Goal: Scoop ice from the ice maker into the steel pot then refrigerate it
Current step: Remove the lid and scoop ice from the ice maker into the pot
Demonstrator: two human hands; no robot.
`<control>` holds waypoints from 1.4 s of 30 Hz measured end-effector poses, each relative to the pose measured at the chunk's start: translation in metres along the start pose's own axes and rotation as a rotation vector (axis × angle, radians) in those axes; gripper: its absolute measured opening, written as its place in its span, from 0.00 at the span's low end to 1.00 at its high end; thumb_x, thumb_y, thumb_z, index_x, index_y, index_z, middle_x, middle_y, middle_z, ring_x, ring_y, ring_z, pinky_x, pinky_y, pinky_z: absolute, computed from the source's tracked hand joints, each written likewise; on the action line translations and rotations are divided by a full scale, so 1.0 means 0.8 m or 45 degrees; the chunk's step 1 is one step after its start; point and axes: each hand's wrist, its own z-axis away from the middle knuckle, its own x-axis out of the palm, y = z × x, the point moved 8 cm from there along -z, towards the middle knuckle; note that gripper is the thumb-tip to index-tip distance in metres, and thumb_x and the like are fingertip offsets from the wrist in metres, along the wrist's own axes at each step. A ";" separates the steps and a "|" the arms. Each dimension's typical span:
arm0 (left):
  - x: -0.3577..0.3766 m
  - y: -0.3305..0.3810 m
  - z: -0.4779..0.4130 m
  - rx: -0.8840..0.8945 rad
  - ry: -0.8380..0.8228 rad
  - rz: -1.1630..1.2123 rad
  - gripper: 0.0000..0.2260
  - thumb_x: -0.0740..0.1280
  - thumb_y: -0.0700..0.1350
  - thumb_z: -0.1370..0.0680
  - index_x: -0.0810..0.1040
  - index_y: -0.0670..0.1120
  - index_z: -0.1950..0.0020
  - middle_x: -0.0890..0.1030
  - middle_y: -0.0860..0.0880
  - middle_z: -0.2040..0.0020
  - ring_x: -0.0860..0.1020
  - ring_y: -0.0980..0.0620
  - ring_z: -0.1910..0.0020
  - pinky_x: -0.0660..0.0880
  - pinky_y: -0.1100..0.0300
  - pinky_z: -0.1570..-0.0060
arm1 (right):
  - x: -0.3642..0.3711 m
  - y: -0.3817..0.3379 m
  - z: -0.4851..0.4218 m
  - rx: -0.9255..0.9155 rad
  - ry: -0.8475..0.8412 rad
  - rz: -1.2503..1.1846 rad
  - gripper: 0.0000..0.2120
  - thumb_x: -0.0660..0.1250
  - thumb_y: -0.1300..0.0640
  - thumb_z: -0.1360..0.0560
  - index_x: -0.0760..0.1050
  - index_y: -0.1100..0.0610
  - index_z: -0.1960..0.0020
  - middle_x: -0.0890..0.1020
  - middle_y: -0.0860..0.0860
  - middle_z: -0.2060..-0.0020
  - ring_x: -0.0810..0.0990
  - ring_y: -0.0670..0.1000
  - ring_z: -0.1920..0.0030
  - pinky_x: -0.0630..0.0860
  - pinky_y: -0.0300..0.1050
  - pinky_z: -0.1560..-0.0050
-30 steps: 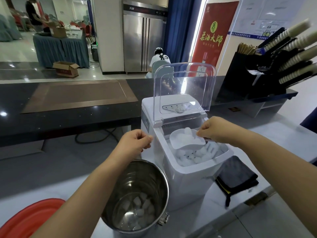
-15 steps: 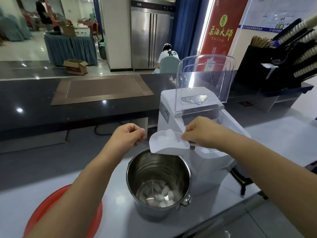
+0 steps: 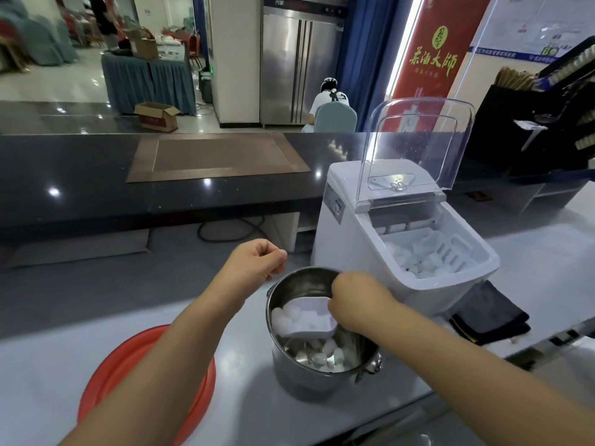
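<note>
The steel pot stands on the white counter just left of the white ice maker, with ice cubes in its bottom. My right hand grips the white scoop, which is tilted inside the pot's mouth and still full of ice. My left hand hovers above the pot's far left rim with curled fingers and holds nothing. The ice maker's clear lid stands up, and more ice lies in its basket.
A red basin sits at the left of the pot. A folded black cloth lies to the right of the ice maker. Behind runs a dark raised bar counter. A steel fridge stands in the room beyond.
My right hand has carried the loaded scoop from the ice maker's basket leftward and down into the pot's mouth. My left hand has stayed beside the pot's rim.
</note>
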 end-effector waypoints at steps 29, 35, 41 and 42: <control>0.048 0.021 -0.046 0.012 -0.021 -0.012 0.06 0.65 0.43 0.22 0.78 0.44 0.58 0.81 0.48 0.63 0.77 0.52 0.62 0.75 0.59 0.57 | -0.115 0.062 0.020 -0.114 0.340 -0.090 0.12 0.66 0.48 0.26 0.80 0.55 0.61 0.78 0.48 0.68 0.76 0.49 0.64 0.70 0.39 0.67; 0.091 0.026 -0.063 0.035 -0.094 0.007 0.04 0.68 0.42 0.24 0.79 0.44 0.58 0.82 0.49 0.63 0.78 0.51 0.61 0.75 0.57 0.57 | -0.163 0.160 0.006 0.070 0.350 -0.417 0.12 0.69 0.53 0.28 0.79 0.53 0.70 0.82 0.48 0.73 0.70 0.41 0.81 0.66 0.33 0.79; 0.119 0.039 -0.080 0.067 -0.072 0.038 0.08 0.70 0.44 0.25 0.79 0.39 0.56 0.81 0.48 0.64 0.77 0.53 0.63 0.75 0.58 0.58 | -0.177 0.255 -0.022 0.319 0.468 -0.140 0.11 0.69 0.54 0.29 0.80 0.56 0.68 0.81 0.52 0.70 0.76 0.50 0.70 0.73 0.41 0.68; 0.121 0.042 -0.082 0.071 -0.062 0.042 0.08 0.70 0.45 0.25 0.79 0.39 0.56 0.81 0.47 0.63 0.77 0.52 0.63 0.76 0.57 0.57 | -0.175 0.262 -0.027 0.338 0.462 -0.039 0.11 0.69 0.53 0.28 0.80 0.56 0.67 0.80 0.52 0.69 0.77 0.52 0.68 0.74 0.42 0.66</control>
